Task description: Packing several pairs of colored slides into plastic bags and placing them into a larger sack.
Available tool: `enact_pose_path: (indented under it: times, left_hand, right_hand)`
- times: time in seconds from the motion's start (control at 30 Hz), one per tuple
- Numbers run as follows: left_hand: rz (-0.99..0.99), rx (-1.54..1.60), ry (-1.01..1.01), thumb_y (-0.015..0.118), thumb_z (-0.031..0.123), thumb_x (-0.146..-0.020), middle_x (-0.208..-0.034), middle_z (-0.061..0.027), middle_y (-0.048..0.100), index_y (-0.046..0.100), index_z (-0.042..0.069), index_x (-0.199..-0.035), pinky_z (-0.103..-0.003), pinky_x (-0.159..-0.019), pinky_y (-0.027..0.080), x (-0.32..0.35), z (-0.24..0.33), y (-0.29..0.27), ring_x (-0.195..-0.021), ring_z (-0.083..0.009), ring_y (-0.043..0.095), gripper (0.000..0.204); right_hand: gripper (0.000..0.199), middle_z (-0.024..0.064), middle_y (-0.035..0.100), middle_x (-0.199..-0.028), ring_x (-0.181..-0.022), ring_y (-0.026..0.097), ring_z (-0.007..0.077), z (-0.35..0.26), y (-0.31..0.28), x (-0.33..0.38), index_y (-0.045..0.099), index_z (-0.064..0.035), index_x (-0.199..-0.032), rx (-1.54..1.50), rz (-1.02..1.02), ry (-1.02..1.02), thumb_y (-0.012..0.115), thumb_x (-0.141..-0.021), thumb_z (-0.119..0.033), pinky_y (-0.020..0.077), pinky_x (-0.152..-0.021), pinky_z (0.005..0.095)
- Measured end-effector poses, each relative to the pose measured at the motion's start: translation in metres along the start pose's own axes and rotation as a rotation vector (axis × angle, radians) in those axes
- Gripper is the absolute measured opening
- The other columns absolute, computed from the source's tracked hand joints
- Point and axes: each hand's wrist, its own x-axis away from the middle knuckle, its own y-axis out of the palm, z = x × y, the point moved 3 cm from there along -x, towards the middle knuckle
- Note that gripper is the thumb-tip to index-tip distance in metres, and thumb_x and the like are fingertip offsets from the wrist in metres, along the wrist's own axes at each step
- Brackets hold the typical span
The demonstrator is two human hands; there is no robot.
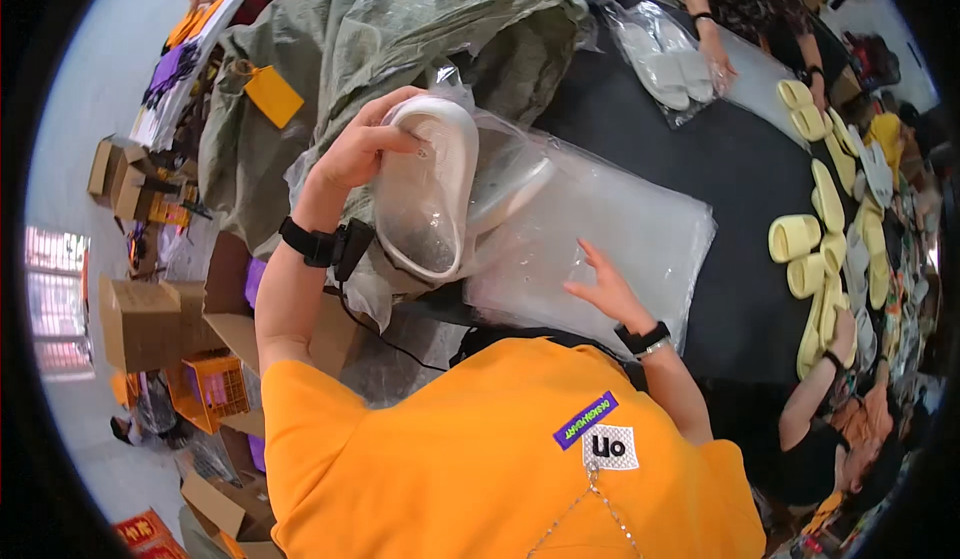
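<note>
Packing workshop: yellow slippers (795,238) lie toward the black tabletop's (752,269) right edge, clear plastic bags (625,219) near its front edge; cardboard boxes (140,324) stand beyond its left.

White shoe (416,204), one of two: smooth and pale, held up with its long axis near vertical and its hollow interior facing the onlooker; a small round mark shows on the inner wall. Second white shoe (518,199): slanted just beside the first, blurred by crumpled clear film (371,301). Stack of translucent plastic bags (640,234): flat, roughly rectangular, its left part partly hidden behind the shoes.
</note>
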Motion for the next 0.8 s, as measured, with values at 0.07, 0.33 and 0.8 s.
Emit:
enact_pose_path:
  times: [0.07, 0.33, 0.8]
  left_hand:
    - [0.017, -0.125, 0.068, 0.054, 0.001, -0.064, -0.103, -0.0047, 0.057, 0.051, 0.003, -0.116, -0.026, -0.086, 0.039, -0.012, 0.011, 0.025, -0.096, -0.0145, 0.053, 0.052]
    - [0.188, -0.712, 0.074, 0.059, 0.01, -0.079, -0.1, -0.0067, 0.058, 0.05, 0.004, -0.116, -0.028, -0.081, 0.042, -0.044, 0.001, 0.016, -0.092, -0.0143, 0.053, 0.038]
    - [0.079, 0.01, 0.504, 0.056, 0.008, -0.084, -0.098, -0.0029, 0.057, 0.052, 0.0, -0.11, -0.023, -0.078, 0.041, -0.019, 0.09, 0.118, -0.089, -0.009, 0.052, 0.028]
  right_hand:
    - [0.078, 0.0207, 0.037, -0.135, -0.119, 0.043, 0.0341, -0.013, 0.002, -0.008, 0.03, -0.0007, -0.135, -0.098, -0.032, 0.034, 0.068, -0.074, -0.03, 0.0357, -0.097, 0.0342]
    - [0.066, 0.0177, 0.04, -0.134, -0.116, 0.046, 0.0316, 0.004, 0.019, -0.005, 0.035, -0.0036, -0.133, -0.223, -0.143, 0.154, 0.063, -0.079, -0.029, 0.0387, -0.095, 0.036]
    - [0.048, 0.0105, 0.049, -0.126, -0.112, 0.049, 0.0256, 0.026, 0.006, 0.011, 0.04, -0.0027, -0.128, -0.871, 0.038, 0.112, 0.053, -0.088, -0.025, 0.041, -0.092, 0.0348]
